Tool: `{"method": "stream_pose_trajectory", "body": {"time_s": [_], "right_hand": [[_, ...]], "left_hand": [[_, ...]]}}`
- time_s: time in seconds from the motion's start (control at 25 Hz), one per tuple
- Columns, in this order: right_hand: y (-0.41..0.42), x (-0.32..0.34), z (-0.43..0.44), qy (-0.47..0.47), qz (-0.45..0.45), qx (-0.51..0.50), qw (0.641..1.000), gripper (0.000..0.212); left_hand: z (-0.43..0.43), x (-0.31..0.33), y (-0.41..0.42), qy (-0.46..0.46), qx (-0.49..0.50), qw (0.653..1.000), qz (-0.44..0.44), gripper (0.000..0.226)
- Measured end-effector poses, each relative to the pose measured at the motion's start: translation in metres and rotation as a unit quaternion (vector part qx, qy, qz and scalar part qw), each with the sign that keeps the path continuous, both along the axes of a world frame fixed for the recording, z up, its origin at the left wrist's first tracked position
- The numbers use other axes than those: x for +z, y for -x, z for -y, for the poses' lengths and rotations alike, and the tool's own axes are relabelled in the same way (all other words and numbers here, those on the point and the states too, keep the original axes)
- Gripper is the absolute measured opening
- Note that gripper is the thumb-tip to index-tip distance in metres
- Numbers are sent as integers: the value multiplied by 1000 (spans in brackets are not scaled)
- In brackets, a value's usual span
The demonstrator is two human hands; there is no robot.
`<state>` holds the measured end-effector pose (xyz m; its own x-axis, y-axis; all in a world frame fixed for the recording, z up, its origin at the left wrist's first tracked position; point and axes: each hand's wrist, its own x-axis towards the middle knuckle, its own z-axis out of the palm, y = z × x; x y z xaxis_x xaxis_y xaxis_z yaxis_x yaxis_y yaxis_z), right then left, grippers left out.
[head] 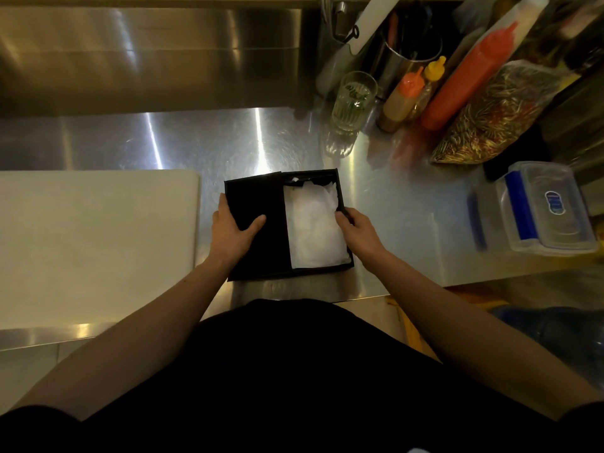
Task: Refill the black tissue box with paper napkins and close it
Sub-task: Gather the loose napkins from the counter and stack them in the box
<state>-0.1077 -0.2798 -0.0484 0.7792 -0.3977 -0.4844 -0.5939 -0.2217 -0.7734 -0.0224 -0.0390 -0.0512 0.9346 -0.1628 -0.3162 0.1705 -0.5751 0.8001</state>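
The black tissue box (327,272) lies flat on the steel counter in front of me. Its black sliding lid (258,204) covers the left half. White paper napkins (315,223) fill the uncovered right half, crumpled at the top. My left hand (233,228) grips the lid, fingers round its left edge and thumb pressed on its top. My right hand (358,225) holds the box's right wall, fingertips at the rim beside the napkins.
A white cutting board (94,246) lies to the left. A glass (353,99), sauce bottles (405,96), a red squeeze bottle (464,83), a bag of dried food (496,116) and a lidded plastic container (542,207) crowd the right side. The counter's front edge (408,294) runs just below the box.
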Motion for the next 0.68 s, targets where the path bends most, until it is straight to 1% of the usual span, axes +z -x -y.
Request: {"method": "stream_pose_trajectory", "body": {"time_s": [0.12, 0.24, 0.32, 0.4, 0.44, 0.52, 0.6, 0.68], "right_hand": [[2, 1, 3, -18, 9, 1, 1000, 28], [0, 3, 6, -17, 18, 10, 1000, 33], [-4, 7, 6, 8, 44, 39, 998, 38], [-10, 12, 7, 75, 89, 83, 990, 44], [-13, 15, 12, 116, 116, 136, 977, 48], [-19, 24, 17, 183, 169, 241, 938, 53], [-25, 37, 16, 210, 213, 347, 889, 55], [-23, 50, 1, 210, 240, 432, 844, 54]], "left_hand": [[2, 2, 12, -16, -12, 1000, 12, 80], [3, 3, 23, -43, -20, 998, 27, 80], [4, 6, 26, -57, -19, 997, 39, 78], [7, 8, 30, -67, -11, 997, 47, 77], [11, 9, 40, -76, 16, 995, 54, 77], [16, 12, 64, -96, 71, 991, 68, 77], [20, 18, 98, -116, 130, 981, 83, 76], [18, 28, 138, -131, 181, 971, 89, 71]]}}
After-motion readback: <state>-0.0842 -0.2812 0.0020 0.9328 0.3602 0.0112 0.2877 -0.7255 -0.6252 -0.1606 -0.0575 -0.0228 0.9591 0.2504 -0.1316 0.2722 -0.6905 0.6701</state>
